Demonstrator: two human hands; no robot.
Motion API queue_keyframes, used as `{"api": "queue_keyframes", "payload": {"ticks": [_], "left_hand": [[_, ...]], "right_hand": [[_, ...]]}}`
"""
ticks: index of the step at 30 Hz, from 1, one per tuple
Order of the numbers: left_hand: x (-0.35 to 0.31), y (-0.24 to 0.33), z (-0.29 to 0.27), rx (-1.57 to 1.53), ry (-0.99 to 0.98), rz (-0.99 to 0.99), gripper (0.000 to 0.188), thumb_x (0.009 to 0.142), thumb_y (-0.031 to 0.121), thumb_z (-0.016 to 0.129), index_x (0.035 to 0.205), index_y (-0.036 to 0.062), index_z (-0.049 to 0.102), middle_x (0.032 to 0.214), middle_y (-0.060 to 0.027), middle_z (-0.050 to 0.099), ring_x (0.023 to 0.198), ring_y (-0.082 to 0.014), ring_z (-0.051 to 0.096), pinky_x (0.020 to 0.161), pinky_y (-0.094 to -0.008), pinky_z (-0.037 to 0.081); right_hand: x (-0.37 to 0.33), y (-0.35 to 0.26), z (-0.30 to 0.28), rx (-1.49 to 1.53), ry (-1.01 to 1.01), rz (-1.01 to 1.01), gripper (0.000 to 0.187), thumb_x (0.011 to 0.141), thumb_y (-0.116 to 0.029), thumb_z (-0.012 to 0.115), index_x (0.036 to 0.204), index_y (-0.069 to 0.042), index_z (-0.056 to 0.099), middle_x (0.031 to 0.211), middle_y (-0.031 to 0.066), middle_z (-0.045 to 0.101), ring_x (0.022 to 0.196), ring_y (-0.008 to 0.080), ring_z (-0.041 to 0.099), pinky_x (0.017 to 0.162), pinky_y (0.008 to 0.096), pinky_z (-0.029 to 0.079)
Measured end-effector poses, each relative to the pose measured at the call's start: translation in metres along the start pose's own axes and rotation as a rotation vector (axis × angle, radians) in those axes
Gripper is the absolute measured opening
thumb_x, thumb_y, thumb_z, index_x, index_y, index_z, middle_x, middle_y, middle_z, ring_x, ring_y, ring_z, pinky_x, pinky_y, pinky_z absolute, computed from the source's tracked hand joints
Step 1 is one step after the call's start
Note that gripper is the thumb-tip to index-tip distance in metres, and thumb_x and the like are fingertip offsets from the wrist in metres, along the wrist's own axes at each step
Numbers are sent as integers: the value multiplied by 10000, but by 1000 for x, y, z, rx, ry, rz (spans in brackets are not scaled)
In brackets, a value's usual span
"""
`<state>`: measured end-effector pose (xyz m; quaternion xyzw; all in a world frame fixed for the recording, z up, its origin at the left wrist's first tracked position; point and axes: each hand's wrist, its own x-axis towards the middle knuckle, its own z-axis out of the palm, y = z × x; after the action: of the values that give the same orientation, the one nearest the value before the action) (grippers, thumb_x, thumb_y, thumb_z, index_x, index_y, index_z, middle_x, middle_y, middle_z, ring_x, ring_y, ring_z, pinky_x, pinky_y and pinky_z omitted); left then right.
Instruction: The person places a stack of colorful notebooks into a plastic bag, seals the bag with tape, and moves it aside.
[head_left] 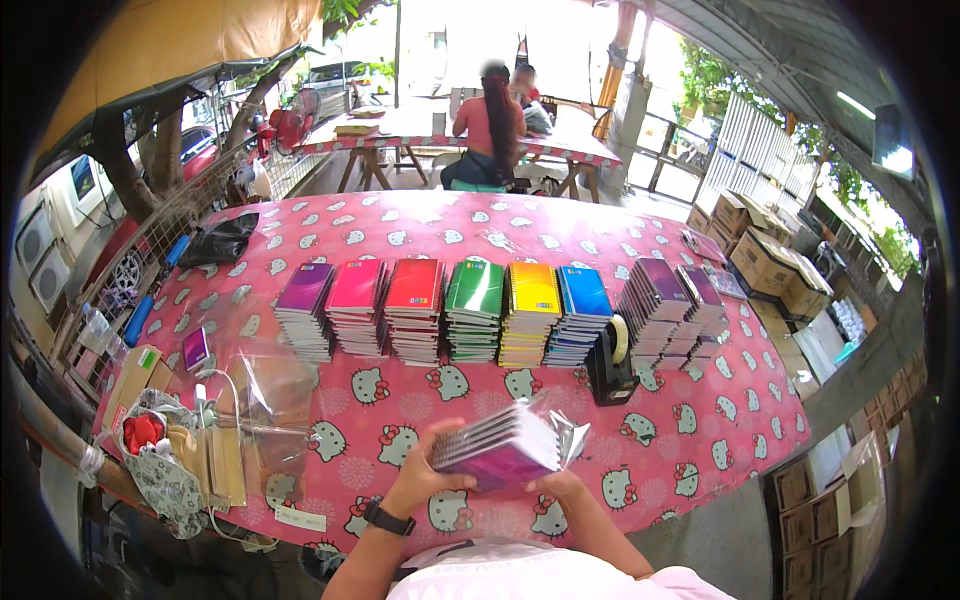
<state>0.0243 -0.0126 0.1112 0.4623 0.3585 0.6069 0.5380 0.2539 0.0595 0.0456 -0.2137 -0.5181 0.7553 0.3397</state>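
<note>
While both hands gripped it, the bundle of notebooks (497, 452) sat over the table's (400, 395) near edge, partly inside a clear bag (565, 432). Left hand (432, 467) and right hand (558, 487) were closed around it. Bagging appeared under way; closing likely required the tape dispenser (610, 362) beside the notebook stacks (475, 310)

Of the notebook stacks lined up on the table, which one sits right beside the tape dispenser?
The blue-covered stack, last of the single-colour row on the person's right. The black tape dispenser stands at its front right corner, between it and the leaning purple stacks.
</note>
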Motion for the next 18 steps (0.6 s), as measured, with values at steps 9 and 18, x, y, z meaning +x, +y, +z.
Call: {"api": "queue_keyframes", "payload": {"ticks": [9, 18], "left_hand": [[-23, -28, -20, 424, 27, 125, 781, 529, 83, 828, 1204, 52, 435, 1120, -91, 536, 1039, -182, 528, 880, -310, 443], [-27, 8, -39, 64, 198, 243, 850, 597, 232, 831, 1272, 43, 351, 1183, -112, 504, 1082, -205, 499, 894, -335, 435]], "right_hand": [[33, -27, 44, -351, -328, -34, 753, 696, -117, 717, 1331, -37, 321, 1293, 94, 428, 1205, 181, 389, 1018, 337, 299], [17, -56, 40, -744, -184, -125, 925, 685, -256, 753, 1400, -50, 202, 1395, 175, 310, 1250, 256, 345, 1042, 363, 269]]}}
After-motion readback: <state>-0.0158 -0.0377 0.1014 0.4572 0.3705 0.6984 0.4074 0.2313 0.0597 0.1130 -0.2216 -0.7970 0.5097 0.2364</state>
